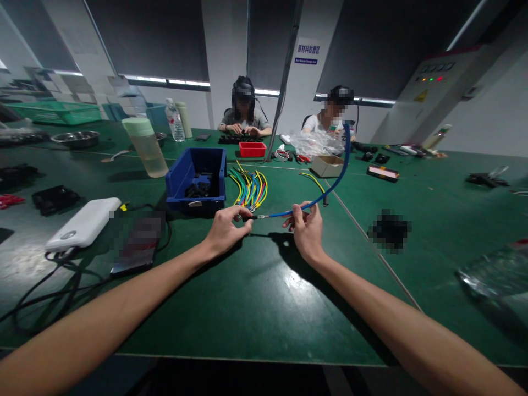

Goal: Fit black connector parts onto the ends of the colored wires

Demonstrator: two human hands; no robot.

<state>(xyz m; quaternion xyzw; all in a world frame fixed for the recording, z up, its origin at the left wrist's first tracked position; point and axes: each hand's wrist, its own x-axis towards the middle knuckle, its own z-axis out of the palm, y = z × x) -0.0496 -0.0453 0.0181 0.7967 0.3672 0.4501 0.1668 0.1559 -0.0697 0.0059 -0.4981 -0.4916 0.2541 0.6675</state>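
My right hand grips a thick blue cable near its lower end, and the free end curves up and away to the right. A bare metal terminal tips the cable's left end. My left hand pinches a small black part at that terminal; the fingers partly hide it, so how far the two fit together cannot be made out. Just beyond my left hand lies a bundle of yellow, green, blue and red wires. Left of the bundle stands a blue bin with small black parts inside.
A white power bank with black cords, a phone and a tumbler stand on the left. Ahead are a red tray, a cardboard box and two seated people. A plastic bottle lies at right.
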